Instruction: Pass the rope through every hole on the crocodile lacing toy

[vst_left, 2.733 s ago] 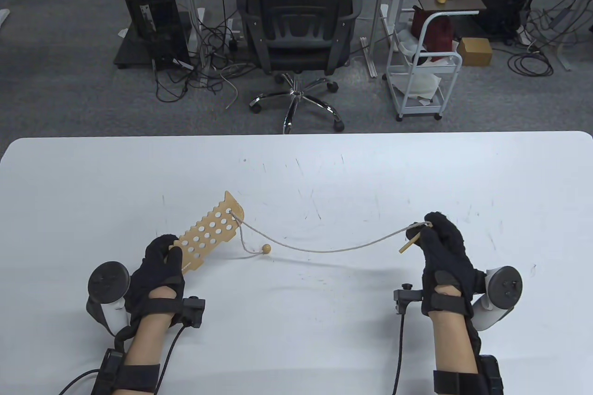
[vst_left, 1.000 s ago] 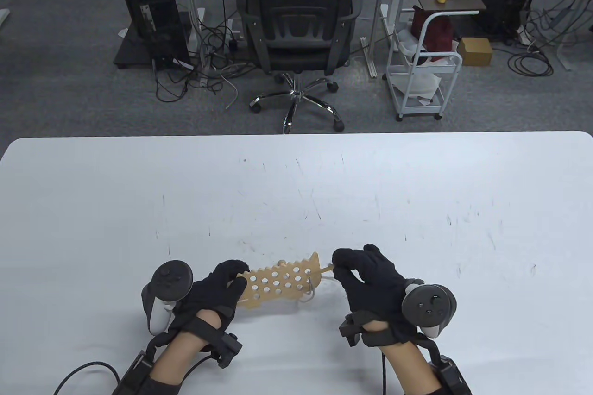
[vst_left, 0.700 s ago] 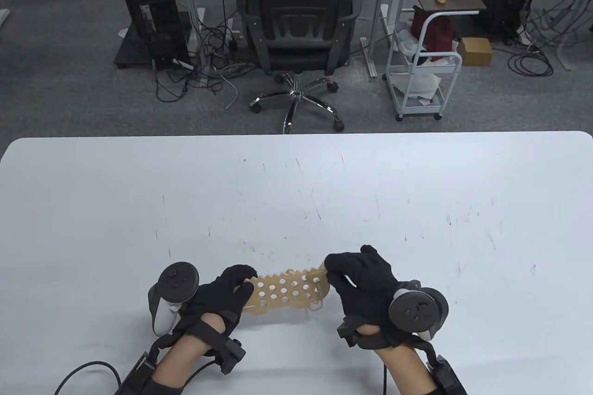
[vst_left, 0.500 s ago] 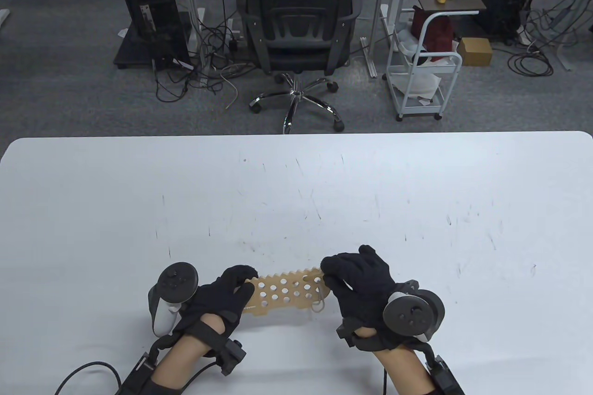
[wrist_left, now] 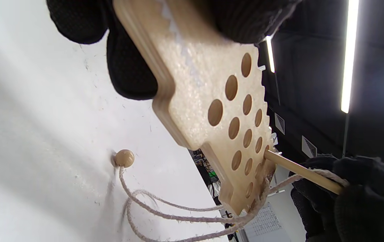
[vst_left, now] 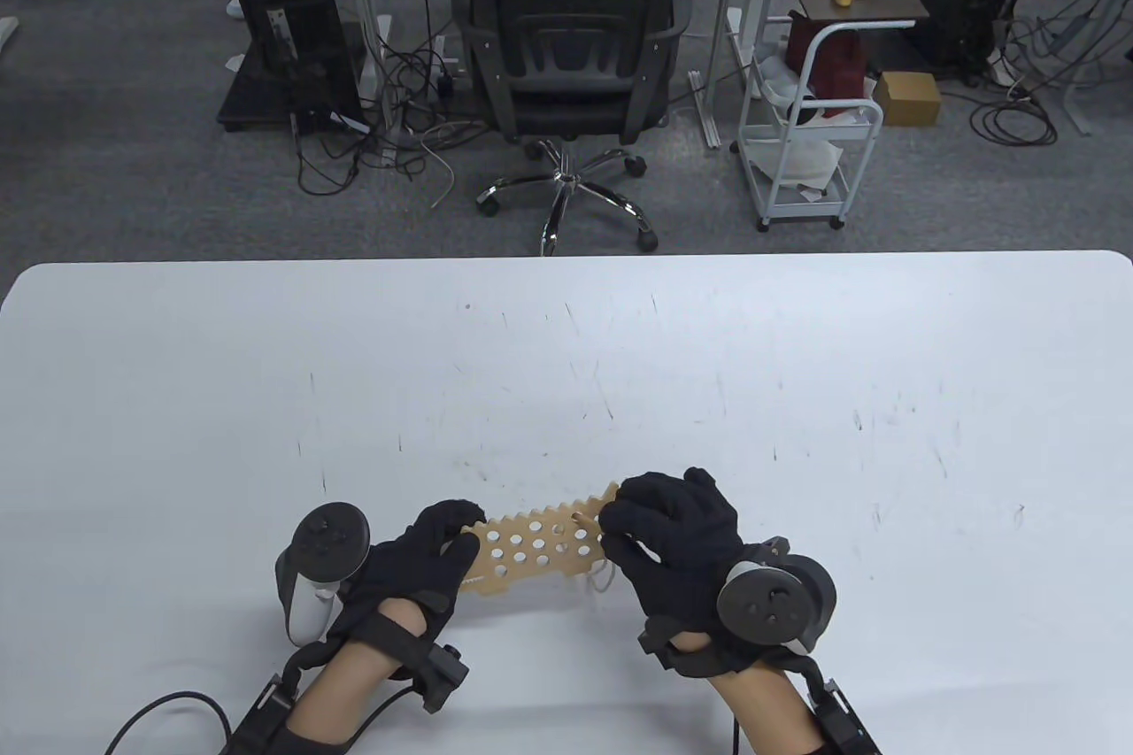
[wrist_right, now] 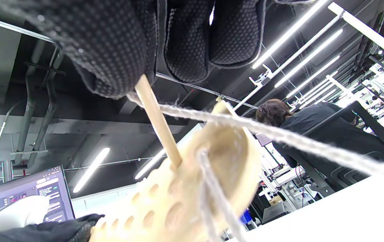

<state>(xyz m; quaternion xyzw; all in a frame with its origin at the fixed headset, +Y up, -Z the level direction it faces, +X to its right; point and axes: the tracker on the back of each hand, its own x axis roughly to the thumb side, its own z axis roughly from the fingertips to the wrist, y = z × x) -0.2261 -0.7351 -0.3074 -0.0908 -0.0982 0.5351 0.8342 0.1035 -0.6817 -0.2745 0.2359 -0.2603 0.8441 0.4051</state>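
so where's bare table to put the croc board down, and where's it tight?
Bare: the table beyond both hands, its left end outside the left hand, its right end outside the right hand. Tight: between the hands, where the board hangs over rope loops and bead.

The crocodile board (wrist_left: 208, 101) looks like pale wood with a matt, slightly grainy face and smooth hole edges. The needle stick (wrist_left: 299, 171) and bead (wrist_left: 124, 158) are smooth wood. The rope (wrist_right: 279, 134) is rough, fuzzy twisted fibre. The gloves (wrist_right: 111, 43) are black dotted knit cloth. The table (vst_left: 797, 348) is matt white, with scratches.
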